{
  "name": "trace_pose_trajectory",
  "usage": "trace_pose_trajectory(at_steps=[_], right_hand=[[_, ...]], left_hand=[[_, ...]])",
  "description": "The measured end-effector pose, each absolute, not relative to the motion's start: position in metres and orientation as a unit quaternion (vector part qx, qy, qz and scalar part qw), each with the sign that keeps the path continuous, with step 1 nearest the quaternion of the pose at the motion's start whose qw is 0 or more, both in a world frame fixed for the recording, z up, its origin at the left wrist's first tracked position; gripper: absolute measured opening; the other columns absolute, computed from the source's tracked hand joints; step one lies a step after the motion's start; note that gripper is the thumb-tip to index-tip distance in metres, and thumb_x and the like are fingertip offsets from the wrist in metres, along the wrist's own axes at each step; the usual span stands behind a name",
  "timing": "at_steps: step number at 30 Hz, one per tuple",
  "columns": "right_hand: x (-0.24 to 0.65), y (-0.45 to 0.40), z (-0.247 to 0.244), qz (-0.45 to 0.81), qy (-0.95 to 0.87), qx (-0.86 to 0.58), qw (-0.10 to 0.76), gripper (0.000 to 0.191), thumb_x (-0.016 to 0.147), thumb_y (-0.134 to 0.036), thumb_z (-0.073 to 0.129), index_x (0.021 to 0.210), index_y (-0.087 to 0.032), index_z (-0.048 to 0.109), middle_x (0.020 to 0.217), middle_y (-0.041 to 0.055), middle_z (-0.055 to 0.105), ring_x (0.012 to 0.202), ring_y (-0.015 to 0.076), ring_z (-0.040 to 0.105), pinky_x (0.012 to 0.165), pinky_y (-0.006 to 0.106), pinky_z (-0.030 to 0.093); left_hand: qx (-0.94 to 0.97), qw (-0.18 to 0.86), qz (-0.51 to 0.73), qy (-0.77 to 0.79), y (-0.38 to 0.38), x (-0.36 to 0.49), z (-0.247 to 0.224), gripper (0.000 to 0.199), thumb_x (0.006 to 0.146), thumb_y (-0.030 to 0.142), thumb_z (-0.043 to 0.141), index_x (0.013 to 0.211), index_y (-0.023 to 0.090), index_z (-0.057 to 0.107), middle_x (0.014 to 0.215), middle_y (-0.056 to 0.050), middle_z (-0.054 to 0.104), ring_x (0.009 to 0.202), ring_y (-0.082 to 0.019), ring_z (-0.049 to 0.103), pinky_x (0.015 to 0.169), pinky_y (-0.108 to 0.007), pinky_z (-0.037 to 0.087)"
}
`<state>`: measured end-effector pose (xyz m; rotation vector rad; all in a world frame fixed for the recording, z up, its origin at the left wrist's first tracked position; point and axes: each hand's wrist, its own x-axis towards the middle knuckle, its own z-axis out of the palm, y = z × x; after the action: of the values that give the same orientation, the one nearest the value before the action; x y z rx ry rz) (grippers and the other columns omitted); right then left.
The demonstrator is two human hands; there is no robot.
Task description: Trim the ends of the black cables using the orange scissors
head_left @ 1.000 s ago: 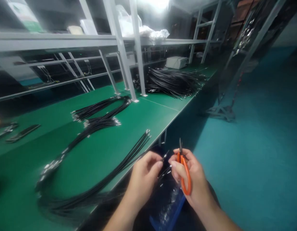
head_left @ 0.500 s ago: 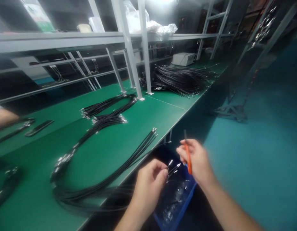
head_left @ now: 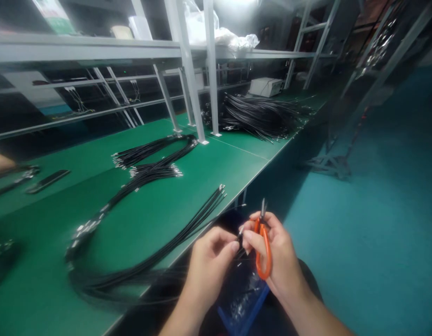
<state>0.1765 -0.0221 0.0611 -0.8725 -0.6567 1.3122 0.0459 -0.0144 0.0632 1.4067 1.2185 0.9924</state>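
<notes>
My left hand (head_left: 212, 259) pinches the tip of a black cable (head_left: 240, 237) between thumb and fingers, over the bench edge. Close beside it, my right hand (head_left: 277, 247) is closed around orange-handled scissors (head_left: 263, 254), their blades pointing up and away. The right fingertips are at the cable's end; whether they grip it I cannot tell. Below both hands sits a blue bin (head_left: 260, 305) with small shiny bits in it. A bundle of black cables (head_left: 174, 245) with pale metallic ends curves over the bench to the left of my hands.
The green bench (head_left: 139, 228) carries another looped cable bundle (head_left: 160, 165), a dark flat object (head_left: 48, 181) and a large cable pile (head_left: 261, 116) by a pale box (head_left: 266, 87). White shelf posts (head_left: 191, 88) rise from it. Another person's arm (head_left: 2, 163) shows at left.
My right hand has moved left and slightly down, bringing its fingers to the cable end at my left hand. The scissors have turned so both handle loops show. The view has shifted slightly.
</notes>
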Motion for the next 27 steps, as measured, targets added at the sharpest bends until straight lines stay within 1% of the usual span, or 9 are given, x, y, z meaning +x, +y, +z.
trace_pose_trajectory(at_steps=[5,10,13,16,18,19,22,24,27], right_hand=[[0.173,-0.022,0.061,0.58,-0.273,-0.391,0.66,0.028,0.072,-0.014,0.071,0.09,-0.022,0.051,0.07,-0.0045,0.063,0.055,0.0089,0.056,0.055,0.021,0.045],[0.173,-0.025,0.066,0.553,-0.287,-0.432,0.652,0.026,0.069,-0.016,0.073,0.085,-0.022,0.052,0.065,-0.0057,0.059,0.053,0.0099,0.056,0.054,0.023,0.047],[0.172,-0.025,0.069,0.538,-0.283,-0.454,0.651,0.028,0.066,-0.014,0.074,0.083,-0.021,0.053,0.063,-0.0065,0.058,0.051,0.0098,0.054,0.054,0.024,0.049],[0.173,-0.023,0.068,0.575,-0.254,-0.431,0.647,0.026,0.067,-0.014,0.072,0.083,-0.021,0.053,0.062,-0.0063,0.059,0.05,0.0096,0.055,0.054,0.023,0.047],[0.174,-0.022,0.066,0.619,-0.224,-0.393,0.642,0.024,0.068,-0.013,0.069,0.084,-0.021,0.052,0.062,-0.0059,0.058,0.05,0.0094,0.054,0.052,0.021,0.045],[0.174,-0.021,0.064,0.64,-0.209,-0.373,0.638,0.024,0.068,-0.012,0.068,0.084,-0.021,0.052,0.063,-0.0054,0.058,0.051,0.0092,0.054,0.052,0.02,0.043],[0.174,-0.021,0.061,0.685,-0.165,-0.332,0.627,0.024,0.067,-0.01,0.065,0.085,-0.019,0.053,0.063,-0.0038,0.059,0.05,0.0085,0.051,0.051,0.019,0.042],[0.171,-0.022,0.06,0.693,-0.144,-0.332,0.624,0.024,0.067,-0.009,0.065,0.085,-0.018,0.053,0.063,-0.0033,0.059,0.049,0.0082,0.051,0.05,0.019,0.042],[0.165,-0.024,0.061,0.674,-0.147,-0.347,0.636,0.023,0.07,-0.01,0.066,0.087,-0.019,0.053,0.066,-0.0034,0.06,0.053,0.0088,0.054,0.053,0.019,0.044]], left_hand=[[0.624,0.423,0.406,0.516,-0.018,0.048,0.065,0.01,0.08,0.023,0.061,0.072,0.018,0.065,0.072,-0.001,0.066,0.067,-0.016,0.058,0.063,-0.025,0.044],[0.677,0.313,0.392,0.539,-0.026,0.051,0.067,0.011,0.081,0.022,0.06,0.072,0.021,0.066,0.069,-0.001,0.063,0.06,-0.015,0.056,0.056,-0.024,0.04],[0.695,0.244,0.396,0.548,-0.031,0.055,0.066,0.011,0.081,0.021,0.06,0.074,0.022,0.069,0.07,-0.003,0.063,0.06,-0.017,0.056,0.055,-0.026,0.038],[0.702,0.203,0.403,0.551,-0.034,0.058,0.066,0.013,0.081,0.02,0.058,0.078,0.023,0.071,0.07,-0.005,0.063,0.061,-0.018,0.056,0.058,-0.027,0.039],[0.696,0.222,0.416,0.541,-0.033,0.058,0.065,0.013,0.081,0.02,0.058,0.079,0.024,0.071,0.072,-0.005,0.064,0.062,-0.019,0.057,0.059,-0.027,0.04],[0.69,0.249,0.421,0.534,-0.032,0.057,0.065,0.013,0.081,0.02,0.058,0.078,0.024,0.071,0.072,-0.004,0.065,0.063,-0.018,0.058,0.06,-0.027,0.04],[0.651,0.373,0.418,0.512,-0.028,0.053,0.063,0.012,0.083,0.021,0.058,0.076,0.021,0.068,0.073,-0.003,0.067,0.066,-0.017,0.06,0.062,-0.025,0.043],[0.614,0.434,0.42,0.508,-0.025,0.05,0.06,0.009,0.083,0.022,0.058,0.076,0.02,0.064,0.072,-0.001,0.066,0.066,-0.016,0.059,0.062,-0.025,0.044],[0.584,0.474,0.437,0.493,-0.022,0.047,0.058,0.009,0.085,0.027,0.056,0.082,0.019,0.058,0.076,-0.001,0.064,0.068,-0.015,0.058,0.061,-0.024,0.044]])
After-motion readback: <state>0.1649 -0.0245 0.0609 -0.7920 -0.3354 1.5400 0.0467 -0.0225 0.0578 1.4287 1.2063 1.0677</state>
